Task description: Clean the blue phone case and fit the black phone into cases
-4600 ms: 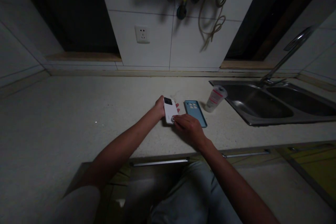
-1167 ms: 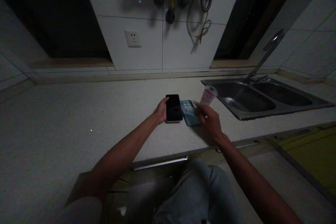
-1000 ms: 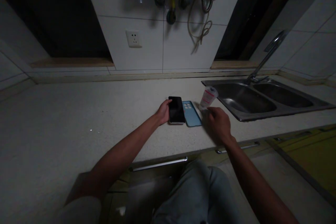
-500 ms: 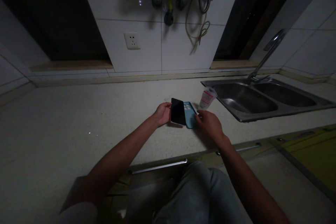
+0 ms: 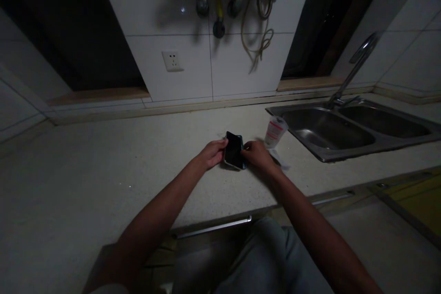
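A smartphone (image 5: 234, 151) with a dark screen is held just above the pale countertop, its screen tilted toward me. My left hand (image 5: 214, 153) grips its left edge, thumb on the front. Behind the phone lies a light blue phone case (image 5: 244, 164), mostly hidden, with only a strip showing along the right and lower edges. My right hand (image 5: 257, 152) is closed at the right edge, fingers pinching where phone and case meet. A clear plastic cup (image 5: 275, 131) with pink-red print stands just beyond my right hand. Something pale and flat (image 5: 279, 159) lies beside that hand, partly covered.
A double-bowl steel sink (image 5: 327, 128) with a chrome faucet (image 5: 358, 64) is set into the countertop (image 5: 138, 161) on the right. Pipes and a wall socket (image 5: 172, 61) are on the tiled wall. Drawer handles (image 5: 217, 227) run below the front edge.
The case has gone from beside the phone to behind it, and my right hand has moved left with it. The pale flat thing by the cup has come into view.
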A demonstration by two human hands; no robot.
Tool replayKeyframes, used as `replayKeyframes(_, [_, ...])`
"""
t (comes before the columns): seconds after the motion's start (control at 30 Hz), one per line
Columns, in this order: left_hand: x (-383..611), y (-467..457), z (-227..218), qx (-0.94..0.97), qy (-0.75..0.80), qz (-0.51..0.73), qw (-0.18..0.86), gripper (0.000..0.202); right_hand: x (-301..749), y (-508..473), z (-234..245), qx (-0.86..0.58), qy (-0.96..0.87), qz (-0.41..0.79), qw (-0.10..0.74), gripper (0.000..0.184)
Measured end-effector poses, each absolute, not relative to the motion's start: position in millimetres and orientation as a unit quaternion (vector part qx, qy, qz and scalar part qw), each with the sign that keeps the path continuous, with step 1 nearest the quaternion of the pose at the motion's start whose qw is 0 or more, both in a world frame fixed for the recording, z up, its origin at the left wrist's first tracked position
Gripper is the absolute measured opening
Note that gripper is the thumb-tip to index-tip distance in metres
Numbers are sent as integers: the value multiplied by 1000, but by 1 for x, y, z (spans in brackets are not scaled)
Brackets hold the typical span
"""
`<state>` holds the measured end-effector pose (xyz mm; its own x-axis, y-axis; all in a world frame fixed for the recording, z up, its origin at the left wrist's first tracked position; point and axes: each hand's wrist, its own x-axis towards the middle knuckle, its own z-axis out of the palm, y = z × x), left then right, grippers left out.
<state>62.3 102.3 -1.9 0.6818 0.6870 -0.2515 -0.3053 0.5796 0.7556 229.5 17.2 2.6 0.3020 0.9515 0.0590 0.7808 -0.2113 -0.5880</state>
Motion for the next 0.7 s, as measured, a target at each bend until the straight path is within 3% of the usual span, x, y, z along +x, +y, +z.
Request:
replayKeyframes(0.3, [61,104,-2,396,294,351,796,13,232,19,-15,-748,-497,208,388,18])
replayKeyframes(0.53, [66,86,2,437,248,386,774,25,228,19,-18,-604,-345,442,567,24])
replayKeyframes(0.7, [63,89,-1,432,310,419,736,34,223,15,-14,-508,-297,536,606,36])
